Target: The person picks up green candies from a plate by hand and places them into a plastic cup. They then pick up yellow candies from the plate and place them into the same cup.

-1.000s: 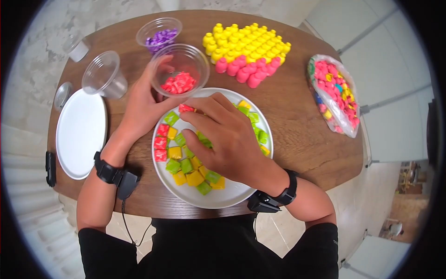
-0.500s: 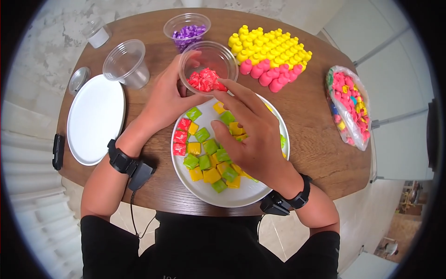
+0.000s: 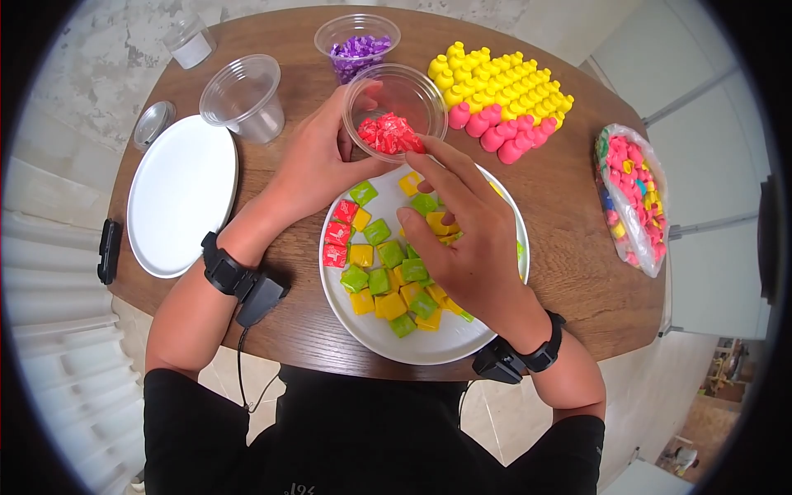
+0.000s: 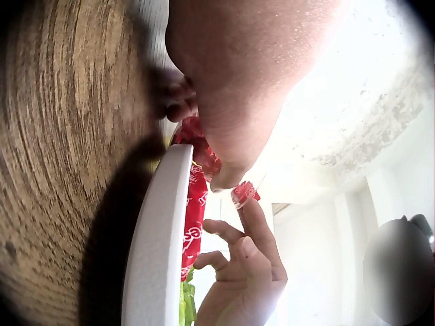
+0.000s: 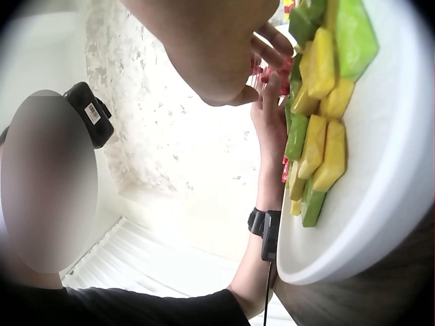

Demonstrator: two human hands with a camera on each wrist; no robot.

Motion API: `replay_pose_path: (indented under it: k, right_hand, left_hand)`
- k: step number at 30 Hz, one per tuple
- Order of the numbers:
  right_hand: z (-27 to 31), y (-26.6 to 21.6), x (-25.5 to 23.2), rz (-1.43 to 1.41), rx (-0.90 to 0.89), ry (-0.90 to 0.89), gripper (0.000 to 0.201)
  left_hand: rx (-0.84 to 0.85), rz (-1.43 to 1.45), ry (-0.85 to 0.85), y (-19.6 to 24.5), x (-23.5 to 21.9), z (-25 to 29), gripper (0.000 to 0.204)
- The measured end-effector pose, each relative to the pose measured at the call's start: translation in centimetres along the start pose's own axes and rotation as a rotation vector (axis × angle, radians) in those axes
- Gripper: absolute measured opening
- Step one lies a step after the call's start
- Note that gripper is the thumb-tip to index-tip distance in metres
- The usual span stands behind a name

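Observation:
A clear plastic cup (image 3: 433, 103) holding red wrapped candies (image 3: 388, 134) is gripped by my left hand (image 3: 318, 161), tilted so its mouth faces me. My right hand (image 3: 466, 227) reaches to the near rim, its fingertips right at the red candies and its thumb held apart. In the left wrist view, one red candy (image 4: 243, 193) shows at a right fingertip. Beneath the hands lies a round white plate (image 3: 371, 334) with green candies (image 3: 377, 231) and yellow candies (image 3: 360, 256). Three red candies (image 3: 336, 233) line up along its left side.
Behind the cup stands a tub of purple pieces (image 3: 359, 54). Yellow bottles (image 3: 503, 82) and pink bottles (image 3: 511, 142) cluster at back right, with a bag of bottle pieces (image 3: 635, 198) farther right. To the left are an oval plate (image 3: 181, 198) and an empty cup (image 3: 247, 107).
My right hand has moved from above the plate, where a red candy showed at its fingertips, to the cup's near rim. The head view has shifted, sliding the table contents rightward and up.

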State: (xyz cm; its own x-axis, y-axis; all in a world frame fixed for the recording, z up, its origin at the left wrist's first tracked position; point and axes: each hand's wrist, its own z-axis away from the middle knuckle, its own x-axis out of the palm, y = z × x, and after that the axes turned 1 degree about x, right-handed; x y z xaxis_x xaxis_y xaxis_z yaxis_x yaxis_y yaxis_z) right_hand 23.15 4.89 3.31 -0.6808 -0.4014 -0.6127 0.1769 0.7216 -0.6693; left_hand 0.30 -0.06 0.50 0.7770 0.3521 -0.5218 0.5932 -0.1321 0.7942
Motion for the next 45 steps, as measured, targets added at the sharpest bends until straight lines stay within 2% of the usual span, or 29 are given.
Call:
replay_pose_path:
  k: [6, 14, 18, 20, 23, 30, 33, 36, 37, 38, 39, 42, 43, 45]
  right_hand:
    - [0.0, 0.0, 0.0, 0.016, -0.004, -0.013, 0.054]
    - [0.0, 0.1, 0.0, 0.079, -0.012, -0.025, 0.070]
    - [-0.1, 0.3, 0.0, 0.076, -0.049, -0.020, 0.070]
    - [-0.1, 0.5, 0.1, 0.098, -0.129, 0.007, 0.069]
    - [-0.3, 0.2, -0.3, 0.198, -0.153, -0.058, 0.068]
    - [-0.6, -0.3, -0.2, 0.193, -0.157, -0.040, 0.064]
    - [-0.8, -0.7, -0.3, 0.173, -0.261, 0.021, 0.060]
    - [-0.3, -1.2, -0.1, 0.122, -0.312, -0.035, 0.052]
    - [-0.1, -1.1, 0.3, 0.128, -0.294, -0.114, 0.049]
    - [0.2, -1.0, 0.7, 0.136, -0.271, -0.191, 0.045]
    - [0.3, -0.9, 1.1, 0.149, -0.258, -0.182, 0.045]
    - [0.4, -1.0, 1.8, 0.260, -0.289, -0.297, 0.042]
    - [0.4, -1.0, 2.0, 0.278, -0.273, -0.289, 0.042]
    - [0.6, -0.7, 2.4, 0.276, -0.349, -0.262, 0.038]
  left_hand:
    - [-0.019, 0.010, -0.012, 0.2, -0.1, 0.0, 0.086]
    - [0.011, 0.005, 0.005, 0.0, 0.0, 0.0, 0.087]
    - [-0.004, 0.018, 0.002, -0.1, 0.0, 0.0, 0.087]
    - [0.006, 0.007, 0.003, -0.2, 0.0, 0.1, 0.086]
    - [0.007, 0.000, 0.002, -0.3, 0.0, 0.1, 0.086]
    - [0.001, 0.000, 0.004, -0.2, 0.0, 0.1, 0.086]
    - [0.004, 0.002, 0.003, -0.3, -0.1, 0.1, 0.087]
    - [-0.045, 0.018, -0.007, 0.1, -0.1, 0.0, 0.087]
    - [-0.039, 0.024, -0.012, -0.1, 0.1, 0.0, 0.087]
    - [0.016, 0.019, 0.032, -0.5, 0.3, 0.0, 0.086]
    - [0.073, 0.018, 0.073, -0.8, 0.5, 0.0, 0.086]
    - [0.076, 0.030, 0.081, -1.4, 0.6, 0.0, 0.086]
    - [0.090, 0.045, 0.068, -1.3, 0.5, 0.0, 0.086]
    - [0.043, -0.005, 0.047, -0.8, 0.2, 0.0, 0.084]
